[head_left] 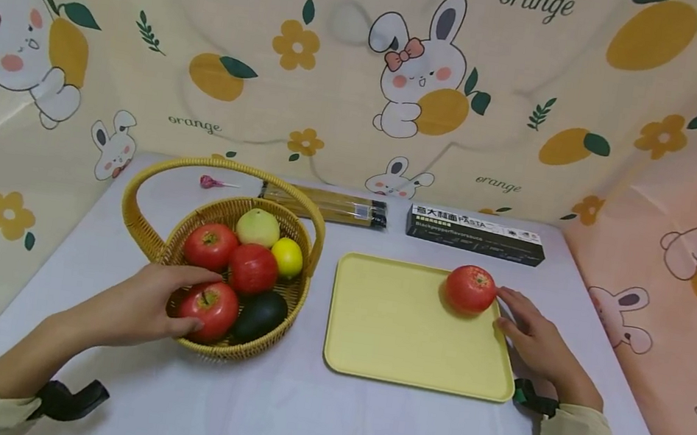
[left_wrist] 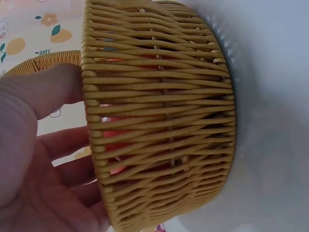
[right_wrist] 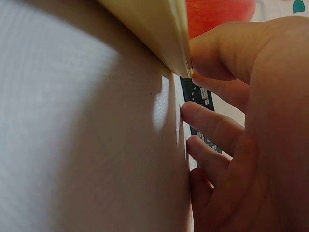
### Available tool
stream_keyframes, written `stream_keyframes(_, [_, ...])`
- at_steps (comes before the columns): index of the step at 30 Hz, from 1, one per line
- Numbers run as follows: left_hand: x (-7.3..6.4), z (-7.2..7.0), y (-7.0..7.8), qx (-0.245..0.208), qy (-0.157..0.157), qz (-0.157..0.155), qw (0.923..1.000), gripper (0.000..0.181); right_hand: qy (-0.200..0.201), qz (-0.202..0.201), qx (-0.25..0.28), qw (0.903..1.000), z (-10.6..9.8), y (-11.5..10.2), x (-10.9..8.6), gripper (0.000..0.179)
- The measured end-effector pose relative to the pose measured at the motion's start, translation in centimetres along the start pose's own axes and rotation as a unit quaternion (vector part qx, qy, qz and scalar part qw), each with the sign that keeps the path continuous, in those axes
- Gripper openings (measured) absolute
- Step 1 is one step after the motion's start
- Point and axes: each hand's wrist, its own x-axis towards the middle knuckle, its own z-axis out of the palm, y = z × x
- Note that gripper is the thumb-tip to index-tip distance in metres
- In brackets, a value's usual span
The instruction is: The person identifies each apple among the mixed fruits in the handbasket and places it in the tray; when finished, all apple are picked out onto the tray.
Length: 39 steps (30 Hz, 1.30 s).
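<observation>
My left hand (head_left: 149,305) reaches over the near left rim of a wicker basket (left_wrist: 159,121), its thumb and fingers curled round a red apple (head_left: 216,314) inside. Two more red fruits (head_left: 211,246), a pale green pear-like fruit (head_left: 258,227), a yellow lemon (head_left: 287,258) and a dark avocado-like fruit (head_left: 261,317) share the basket. On the right, my right hand (head_left: 538,344) rests beside the yellow tray (head_left: 398,343), fingers loosely extended and thumb at the tray's edge. Another red apple (head_left: 470,291) sits on the tray's far right corner, close to the right fingertips.
Behind the tray lies a black and white pasta box (head_left: 476,235). A pack of spaghetti (head_left: 337,206) and a small pink-ended item (head_left: 211,183) lie behind the basket, whose tall handle (head_left: 228,168) arches over its far side. Printed cloth (head_left: 336,112) hangs around the table.
</observation>
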Motion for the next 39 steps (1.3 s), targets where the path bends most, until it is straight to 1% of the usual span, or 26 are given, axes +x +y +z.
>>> stream_keyframes(2, [0.1,0.2,0.1,-0.001,-0.002,0.003,1.0,0.063,0.0,-0.001,-0.002,1.0,0.1,0.0,0.0,0.072])
stream_keyframes(7, [0.3,0.3,0.2,0.0,-0.02,0.008,0.9998,0.073,0.003,-0.001,-0.008,1.0,0.1,0.1,0.1,0.072])
stream_keyframes(13, [1.3,0.2,0.1,0.02,-0.039,0.0,0.999,0.085,0.0,0.002,0.005,1.0,0.1,0.0,0.2,0.072])
stream_keyframes(17, [1.7,0.3,0.2,0.025,-0.043,-0.007,0.9987,0.087,-0.005,0.01,0.002,0.9999,0.2,0.0,0.1,0.073])
stream_keyframes(20, [1.6,0.3,0.1,0.02,-0.033,-0.013,0.9992,0.085,-0.005,0.013,-0.004,0.9999,0.2,0.1,0.2,0.073])
stream_keyframes(24, [1.1,0.1,0.0,0.012,-0.011,-0.017,0.9997,0.082,-0.004,0.012,-0.011,0.9999,0.1,0.1,0.1,0.073])
stream_keyframes(27, [0.4,-0.6,0.1,-0.007,0.0,-0.018,0.9998,0.081,-0.005,0.01,-0.013,0.9999,0.1,0.0,0.1,0.073])
stream_keyframes(30, [-0.2,-1.3,0.5,-0.032,0.014,-0.011,0.9993,0.081,-0.005,0.01,-0.013,0.9999,0.2,0.0,0.1,0.074])
stream_keyframes(34, [-0.7,-1.8,1.5,-0.066,0.044,0.007,0.9968,0.082,-0.005,0.009,-0.013,0.9999,0.1,0.0,0.1,0.074])
stream_keyframes(39, [-0.2,-1.4,3.3,-0.109,0.062,0.035,0.9915,0.083,-0.003,0.005,-0.012,0.9999,0.1,0.0,0.1,0.073])
